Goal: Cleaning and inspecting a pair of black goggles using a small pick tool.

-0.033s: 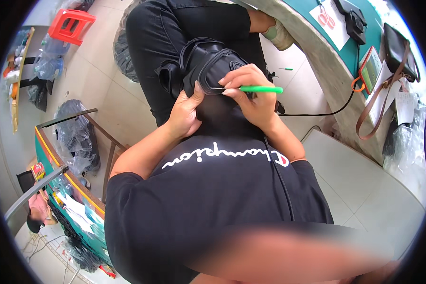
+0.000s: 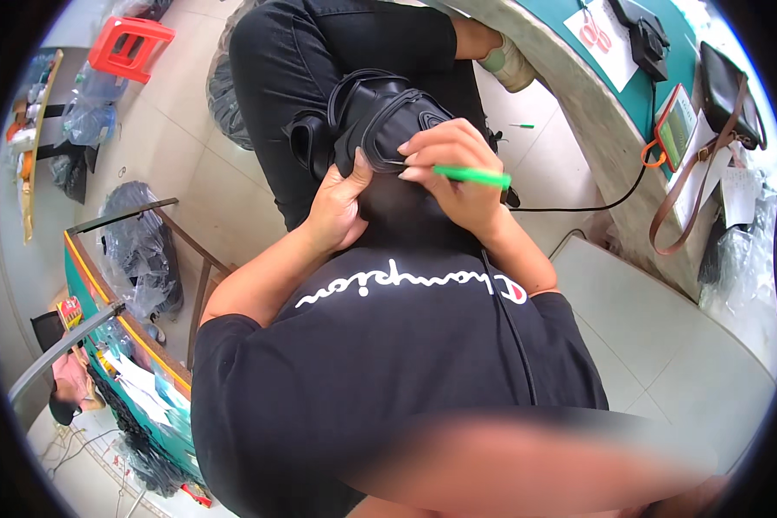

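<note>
A black leather-like piece (image 2: pixel 375 121) with raised piped edges and looped parts lies across my lap; I cannot tell what kind of article it is. My left hand (image 2: pixel 341 203) grips its near edge, thumb on top, fingers mostly hidden behind it. In my right hand (image 2: pixel 457 168) a slim green-handled tool (image 2: pixel 470 176) is pinched between thumb and fingers. Its working end points left at the piped edge and is mostly covered by my fingertips, so its kind does not show.
To the right a teal-topped table (image 2: pixel 544 17) bears scissors (image 2: pixel 594 34), a black device (image 2: pixel 643 39) and a strapped black bag (image 2: pixel 734 95). A red stool (image 2: pixel 129 47) stands far left. Nearer left are a plastic-wrapped bundle (image 2: pixel 142 250) and a metal-framed table (image 2: pixel 138 319). Beyond it sits another person (image 2: pixel 73 380).
The green-handled tool has tilted, its handle's outer end dropping slightly and moving left, with the right fingers shifting a little. The left hand and the black piece stay put.
</note>
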Action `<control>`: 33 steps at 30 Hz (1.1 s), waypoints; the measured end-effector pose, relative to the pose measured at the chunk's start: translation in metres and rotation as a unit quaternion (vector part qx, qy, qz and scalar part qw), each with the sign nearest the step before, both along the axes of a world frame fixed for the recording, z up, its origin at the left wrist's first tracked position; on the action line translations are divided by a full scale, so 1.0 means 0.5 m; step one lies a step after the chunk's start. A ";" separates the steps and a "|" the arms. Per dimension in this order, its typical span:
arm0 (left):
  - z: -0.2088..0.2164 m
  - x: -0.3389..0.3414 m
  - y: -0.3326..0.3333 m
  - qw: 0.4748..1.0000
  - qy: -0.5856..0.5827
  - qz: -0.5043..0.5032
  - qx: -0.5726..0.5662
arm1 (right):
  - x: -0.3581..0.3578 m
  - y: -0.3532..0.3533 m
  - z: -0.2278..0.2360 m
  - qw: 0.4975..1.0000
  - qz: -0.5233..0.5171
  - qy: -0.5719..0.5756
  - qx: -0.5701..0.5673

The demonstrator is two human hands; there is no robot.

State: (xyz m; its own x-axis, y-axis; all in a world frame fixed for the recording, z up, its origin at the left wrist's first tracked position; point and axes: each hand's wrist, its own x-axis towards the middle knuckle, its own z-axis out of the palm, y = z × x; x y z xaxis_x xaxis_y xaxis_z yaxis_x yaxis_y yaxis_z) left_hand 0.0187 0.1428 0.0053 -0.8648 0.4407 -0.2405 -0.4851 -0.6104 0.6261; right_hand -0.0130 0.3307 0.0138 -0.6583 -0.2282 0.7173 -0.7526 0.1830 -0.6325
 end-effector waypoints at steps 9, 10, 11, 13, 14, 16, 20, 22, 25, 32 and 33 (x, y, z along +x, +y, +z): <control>-0.003 0.009 0.010 0.996 0.063 0.015 -0.052 | -0.031 0.002 0.000 0.965 -0.100 0.230 0.072; -0.003 0.010 0.010 0.997 0.058 0.022 -0.055 | -0.038 0.016 0.000 0.964 -0.114 0.228 0.077; -0.002 0.010 0.008 0.997 0.059 0.020 -0.055 | -0.049 0.031 -0.002 0.967 -0.134 0.210 0.059; 0.001 0.013 -0.003 0.995 0.067 0.041 -0.062 | -0.068 0.067 -0.005 0.958 -0.225 0.179 0.026; 0.000 0.015 -0.014 0.995 0.067 0.041 -0.062 | -0.094 0.094 -0.023 0.948 -0.248 0.201 0.005; -0.009 0.012 -0.050 0.998 0.033 0.023 -0.039 | -0.127 0.153 -0.064 0.941 -0.290 0.171 -0.047; 0.012 0.006 -0.108 0.995 0.088 0.041 -0.008 | -0.134 0.239 -0.148 0.916 -0.392 0.088 0.006; 0.013 0.009 -0.134 0.995 0.089 0.053 -0.006 | -0.120 0.264 -0.205 0.888 -0.446 -0.008 0.115; -0.005 0.017 -0.179 0.994 0.083 0.067 0.035 | -0.112 0.305 -0.310 0.868 -0.454 -0.094 0.180; -0.009 0.025 -0.187 0.991 0.110 0.082 -0.008 | -0.087 0.338 -0.357 0.805 -0.405 -0.340 0.269; -0.011 0.026 -0.177 0.988 0.110 0.093 -0.047 | -0.090 0.303 -0.305 0.817 -0.380 -0.361 0.240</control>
